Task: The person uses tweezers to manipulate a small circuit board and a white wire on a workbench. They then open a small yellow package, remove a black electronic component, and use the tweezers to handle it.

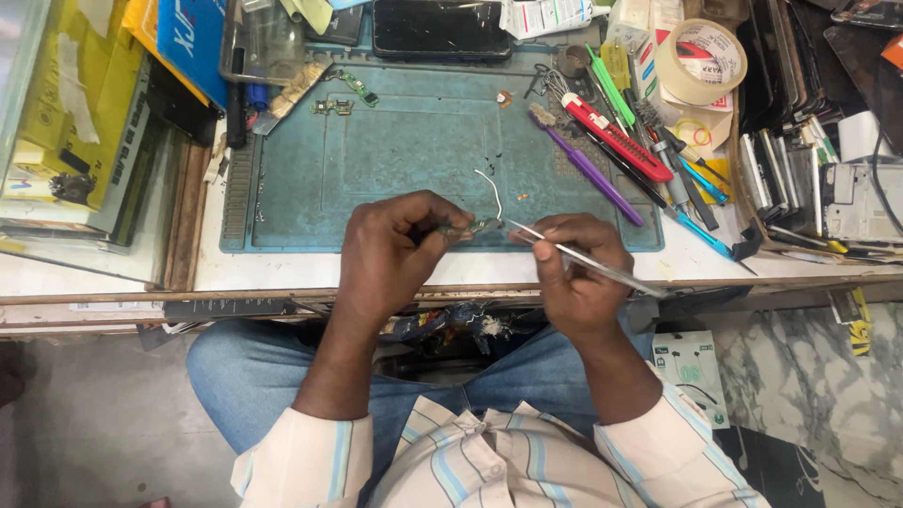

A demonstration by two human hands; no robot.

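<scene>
Green, tiny board (pixel 461 227), pinched at its edge by the left hand (pixel 395 246); looks light and fragile. Right hand (pixel 572 273) pinches tweezers (pixel 583 261) just beside it.

a white workbench (pixel 113 273) with a worn wooden front edge runs across the room, and a teal work mat (pixel 395 141) lies flat on its middle. to the left stands a glass case (pixel 56 122) holding yellow boxes, while the right end of the bench is crowded with tools, a roll of tape (pixel 701 61) and stacked phone parts. below, the floor (pixel 94 423) is plain grey on the left and white marble with grey veins (pixel 809 376) on the right, all under even, bright light.
</scene>
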